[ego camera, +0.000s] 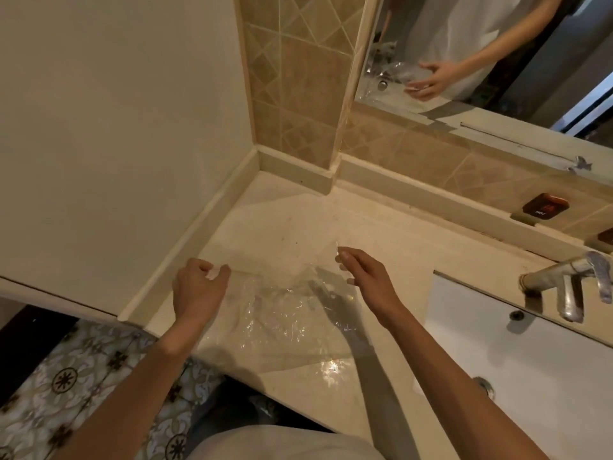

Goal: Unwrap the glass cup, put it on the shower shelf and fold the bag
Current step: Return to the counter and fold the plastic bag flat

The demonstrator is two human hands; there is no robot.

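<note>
A: Where is the bag?

B: The clear plastic bag [292, 313] lies spread on the pale stone table [298, 227], crinkled in the middle, its near edge reaching almost to the table's front edge. Its far edge is lifted between the two hands.

A: And the hands?

B: The left hand [199, 287] is curled closed, pinching the bag's far left corner between thumb and fingers. The right hand [361, 273] pinches the far right corner with thumb and forefinger, the other fingers loosely extended. Both are raised a little above the table, and the plastic is drawn taut between them.

A: Is the glass cup there?

B: I cannot find it anywhere in this view. The bag looks flat, with nothing inside.

A: What else is around?

B: A white sink basin [530, 360] is set into the table to the right, with a metal faucet [564, 283] above it and a drain [484, 386] at its near side. Behind runs a tan tiled wall [298, 78], and a mirror [481, 44] above it reflects an arm and hand over plastic. Two dark brown soaps or holders [544, 205] sit on the ledge at far right; I cannot tell which. To the left is a plain cream wall [116, 127], and below it a patterned floor [83, 386].
</note>
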